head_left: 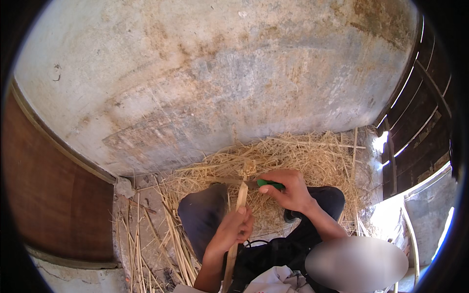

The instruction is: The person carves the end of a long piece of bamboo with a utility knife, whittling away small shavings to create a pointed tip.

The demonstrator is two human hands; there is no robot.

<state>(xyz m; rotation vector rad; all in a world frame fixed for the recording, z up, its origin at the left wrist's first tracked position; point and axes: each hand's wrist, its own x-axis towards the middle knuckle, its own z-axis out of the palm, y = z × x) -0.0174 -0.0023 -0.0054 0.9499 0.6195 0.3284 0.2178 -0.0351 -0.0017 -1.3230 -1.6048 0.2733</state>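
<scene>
Splitting a bamboo strip (241,195), seemingly barely begun: left hand (233,227) clamped around its middle, right hand (288,189) closed on a green-handled knife (270,184) at its top end. Straw (312,156) beyond; most length left uncut.

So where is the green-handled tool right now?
In the head view, the green-handled tool is right of centre, held in the right hand above the straw pile, its tip against the wooden strip held by the left hand.
</scene>
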